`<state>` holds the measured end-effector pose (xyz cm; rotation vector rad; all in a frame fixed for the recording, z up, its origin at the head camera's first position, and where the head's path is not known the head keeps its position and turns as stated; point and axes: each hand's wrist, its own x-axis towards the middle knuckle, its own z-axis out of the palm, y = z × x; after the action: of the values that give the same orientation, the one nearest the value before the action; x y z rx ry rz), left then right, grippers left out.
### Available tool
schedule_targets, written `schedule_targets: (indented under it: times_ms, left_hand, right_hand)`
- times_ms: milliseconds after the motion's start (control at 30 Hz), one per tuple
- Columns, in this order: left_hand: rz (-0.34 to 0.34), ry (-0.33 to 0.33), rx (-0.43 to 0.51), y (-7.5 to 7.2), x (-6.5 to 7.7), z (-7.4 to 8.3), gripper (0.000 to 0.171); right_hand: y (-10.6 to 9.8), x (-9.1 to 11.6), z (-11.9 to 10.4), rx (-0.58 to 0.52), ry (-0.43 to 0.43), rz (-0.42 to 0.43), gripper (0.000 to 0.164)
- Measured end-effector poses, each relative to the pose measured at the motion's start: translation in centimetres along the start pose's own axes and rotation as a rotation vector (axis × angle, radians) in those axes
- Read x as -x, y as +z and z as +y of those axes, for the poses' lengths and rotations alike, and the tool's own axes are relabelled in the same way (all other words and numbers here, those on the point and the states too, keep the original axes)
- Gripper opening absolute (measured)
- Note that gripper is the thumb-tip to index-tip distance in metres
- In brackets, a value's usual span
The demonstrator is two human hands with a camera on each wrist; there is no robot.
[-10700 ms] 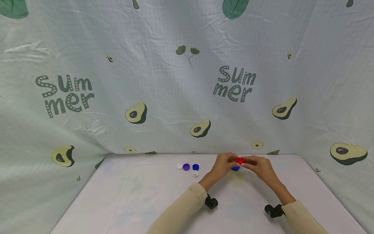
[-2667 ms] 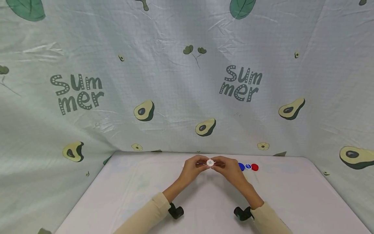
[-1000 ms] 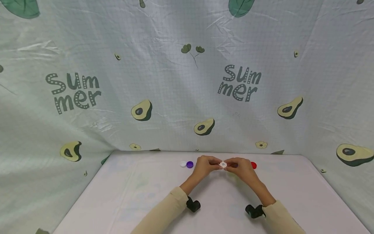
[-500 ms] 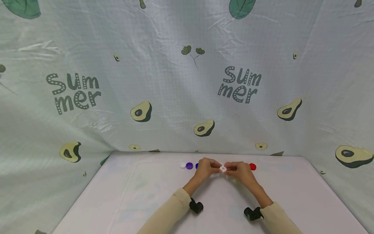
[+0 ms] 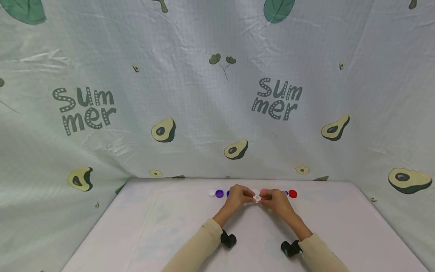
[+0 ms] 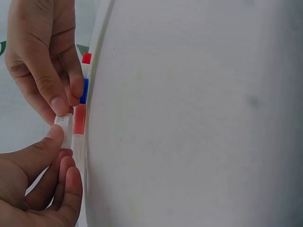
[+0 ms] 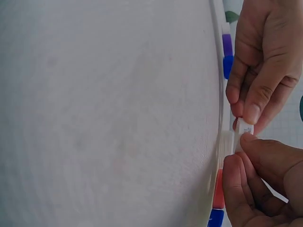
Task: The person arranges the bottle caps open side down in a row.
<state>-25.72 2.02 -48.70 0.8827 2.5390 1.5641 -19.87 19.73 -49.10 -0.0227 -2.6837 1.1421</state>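
Both hands meet over the far part of the table, pinching one small white bottle cap (image 5: pixel 257 198) between them. My left hand (image 5: pixel 238 198) holds its left side and my right hand (image 5: pixel 279 202) its right side, thumbs and fingertips at the rim. In the left wrist view the held cap (image 6: pixel 64 126) is tilted up on edge, with small dark print on its face. Right behind the fingers lie a pink-red cap (image 5: pixel 263 191) and a whitish, see-through cap (image 7: pixel 227 144). The left hand partly covers a blue cap (image 5: pixel 228 193).
Left of the hands a white cap (image 5: pixel 212 193) and a purple cap (image 5: pixel 219 193) continue the row. To the right are a blue-and-white cap (image 5: pixel 286 193), partly hidden, and a red cap (image 5: pixel 293 193). A printed curtain (image 5: pixel 197 158) rises behind the table's back edge.
Earlier both hands held the red cap at the right; it now lies on the table. The hands then held a white cap farther left, moved right with it, and have lowered slightly.
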Motion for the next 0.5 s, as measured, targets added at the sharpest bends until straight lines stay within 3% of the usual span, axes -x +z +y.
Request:
schedule_targets:
  times_ms: [500]
  left_hand:
    - [-0.014,-0.003,-0.014,-0.2,-0.1,-0.4,0.013]
  right_hand:
    - [0.0,-0.3,-1.4,0.002,0.098,-0.072,0.012]
